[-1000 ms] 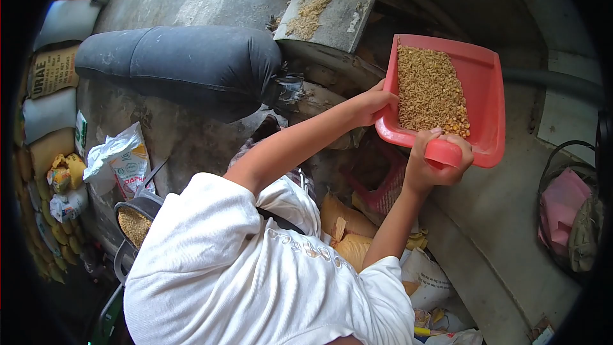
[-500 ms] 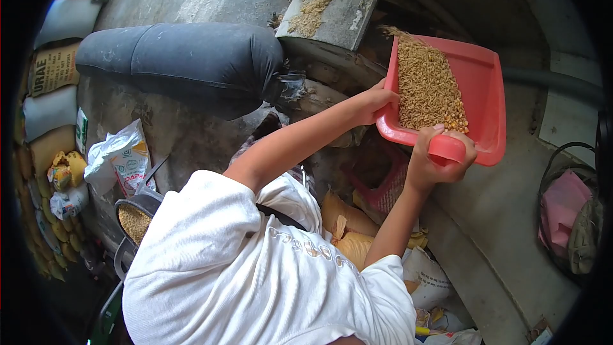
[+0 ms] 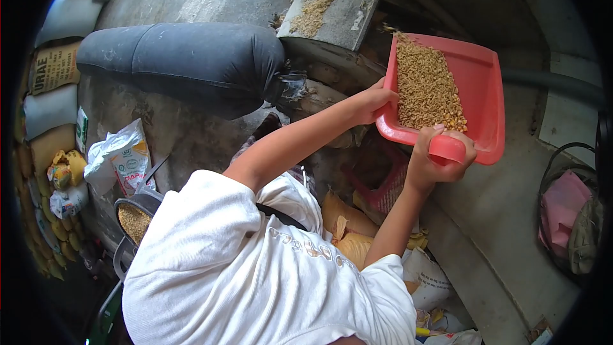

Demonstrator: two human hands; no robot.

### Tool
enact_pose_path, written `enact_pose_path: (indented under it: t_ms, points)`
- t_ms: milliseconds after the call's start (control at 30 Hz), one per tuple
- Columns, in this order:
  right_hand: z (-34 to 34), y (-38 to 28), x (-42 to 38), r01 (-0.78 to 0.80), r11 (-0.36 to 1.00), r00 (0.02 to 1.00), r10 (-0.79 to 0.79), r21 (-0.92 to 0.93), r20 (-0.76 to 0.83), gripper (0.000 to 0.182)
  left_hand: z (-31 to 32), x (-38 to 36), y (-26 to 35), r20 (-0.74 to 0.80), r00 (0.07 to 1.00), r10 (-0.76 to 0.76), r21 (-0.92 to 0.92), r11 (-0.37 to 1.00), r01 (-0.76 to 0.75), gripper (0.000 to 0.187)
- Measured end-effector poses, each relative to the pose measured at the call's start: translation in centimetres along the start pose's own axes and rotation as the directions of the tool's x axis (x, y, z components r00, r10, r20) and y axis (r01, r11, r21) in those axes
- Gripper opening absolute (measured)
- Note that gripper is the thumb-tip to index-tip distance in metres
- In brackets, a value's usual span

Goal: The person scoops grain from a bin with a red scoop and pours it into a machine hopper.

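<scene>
A red plastic dustpan-like scoop (image 3: 482, 89) is held out at the upper right, with brown unhusked grain (image 3: 424, 80) heaped along its left side and some yellow kernels near the handle. My left hand (image 3: 377, 101) grips the scoop's near left corner, thumb over the rim. The fingers of my right hand (image 3: 444, 153) are wrapped round the short red handle at the near edge. Beyond the scoop, a concrete block (image 3: 348, 16) carries a patch of grain.
A long dark stuffed sack (image 3: 185, 61) lies at the upper left. Stacked bags (image 3: 54, 67) line the left edge, near a pot of grain (image 3: 134, 222). Yellow sacks (image 3: 354, 249) and a red plastic basket (image 3: 391, 191) are below my arms. A pink bag (image 3: 565, 207) is far right.
Both hands still hold the scoop, which has shifted very slightly. A few grains at its far left corner have gone over or off the rim.
</scene>
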State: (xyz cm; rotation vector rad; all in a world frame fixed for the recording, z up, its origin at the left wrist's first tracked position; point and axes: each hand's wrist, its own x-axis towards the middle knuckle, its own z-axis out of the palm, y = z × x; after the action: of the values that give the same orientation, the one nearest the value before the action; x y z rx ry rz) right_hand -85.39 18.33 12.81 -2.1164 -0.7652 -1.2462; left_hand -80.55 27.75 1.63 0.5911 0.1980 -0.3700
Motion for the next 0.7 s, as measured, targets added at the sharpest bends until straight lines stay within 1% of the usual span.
enact_pose_path:
  t_ms: [333,467,633,700]
  points:
    - [-0.03,0.3,0.01,0.012,1.0,1.0,-0.012,-0.011,0.018,0.026,0.28,-0.01,0.05,-0.011,1.0,-0.003,-0.028,1.0,0.002,0.065]
    - [0.14,0.33,0.05,-0.008,1.0,1.0,0.008,0.004,0.002,0.026,0.49,-0.26,0.28,-0.012,1.0,-0.007,-0.027,1.0,0.007,0.065]
    - [0.24,0.27,0.03,-0.006,1.0,1.0,0.006,0.004,0.0,0.026,0.51,-0.36,0.18,0.009,1.0,0.007,-0.03,1.0,-0.007,0.064]
    - [0.26,-0.04,0.04,-0.045,0.999,0.999,0.045,0.028,-0.009,0.023,0.71,-0.67,0.44,0.006,1.0,0.0,-0.028,1.0,0.0,0.064]
